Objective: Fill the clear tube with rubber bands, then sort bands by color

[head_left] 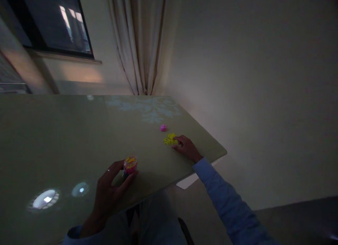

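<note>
Room's dim. Pale table (pixel 79 132), smooth and glossy, rounded corner on the right; ceiling-light glare (pixel 46 199) shows at near left. Faded blue-grey leafy pattern (pixel 154 109) along the far edge. Plain matte wall (pixel 253 97) to the right. Beige curtain (pixel 142 37) hangs in deep vertical folds behind the table, dark-framed window (pixel 58 23) left of it, narrow sill (pixel 68 57) below.

On the table: loose yellow heap (pixel 169 139), grainy, low and irregular, near the right end. Small pink lump (pixel 163 127), roundish, just beyond it, apart.

Left hand (pixel 109 187), ring on one finger, grips a small clear jar (pixel 130 164) between thumb and fingers, near the table's front edge. Jar is short, round, shiny at the rim; yellow and pink contents inside. Can't tell if its base touches the table.

Right hand (pixel 186 147) is at the heap's right side, fingers half curled, thumb and forefinger tips apart. Remaining fingertips not readable from here. Blue sleeve (pixel 219 192) on that arm, creased cloth.
</note>
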`<control>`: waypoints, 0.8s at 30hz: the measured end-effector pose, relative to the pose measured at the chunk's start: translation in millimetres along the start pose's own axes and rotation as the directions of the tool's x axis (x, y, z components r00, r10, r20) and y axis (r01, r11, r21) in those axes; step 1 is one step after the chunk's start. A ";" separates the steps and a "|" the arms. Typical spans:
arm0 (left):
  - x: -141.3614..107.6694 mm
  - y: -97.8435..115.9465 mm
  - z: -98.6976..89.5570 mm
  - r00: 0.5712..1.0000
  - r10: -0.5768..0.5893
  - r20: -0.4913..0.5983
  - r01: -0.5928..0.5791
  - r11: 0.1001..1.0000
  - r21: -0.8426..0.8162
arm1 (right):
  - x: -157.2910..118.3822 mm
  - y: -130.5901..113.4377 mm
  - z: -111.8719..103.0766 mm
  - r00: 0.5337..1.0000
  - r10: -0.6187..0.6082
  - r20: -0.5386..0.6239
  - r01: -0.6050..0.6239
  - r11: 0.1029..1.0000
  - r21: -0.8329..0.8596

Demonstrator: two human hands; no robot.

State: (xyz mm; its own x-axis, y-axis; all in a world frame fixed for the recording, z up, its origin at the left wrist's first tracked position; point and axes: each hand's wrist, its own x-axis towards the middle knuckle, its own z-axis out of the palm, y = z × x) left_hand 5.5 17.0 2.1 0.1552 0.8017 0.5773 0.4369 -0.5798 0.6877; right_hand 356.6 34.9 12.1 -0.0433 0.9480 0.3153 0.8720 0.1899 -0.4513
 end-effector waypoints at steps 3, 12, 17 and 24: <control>-0.7 -2.8 0.5 1.000 -0.026 -0.005 0.026 0.999 0.029 | 12.2 1.0 -1.0 0.985 -0.078 0.157 0.084 0.996 -0.033; 0.6 -1.1 -2.2 0.973 -0.226 0.042 0.223 0.973 0.059 | 65.9 -10.2 -9.1 0.837 -0.083 0.542 0.256 0.934 -0.251; 0.7 -3.3 -3.1 0.949 -0.308 0.074 0.304 0.951 0.060 | 73.6 -21.0 -6.0 0.803 -0.070 0.592 0.283 0.919 -0.276; 1.5 -1.2 -2.6 0.944 -0.322 0.068 0.320 0.947 0.033 | 72.6 -18.1 -3.8 0.861 -0.031 0.508 0.208 0.933 -0.295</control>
State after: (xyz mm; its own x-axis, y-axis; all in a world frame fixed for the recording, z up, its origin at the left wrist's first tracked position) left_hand 3.0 18.5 3.3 0.0665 0.9535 0.2939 0.4929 -0.2875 0.8212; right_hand 339.5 99.3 46.3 -0.3123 0.9398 -0.1385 0.9480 0.2990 -0.1091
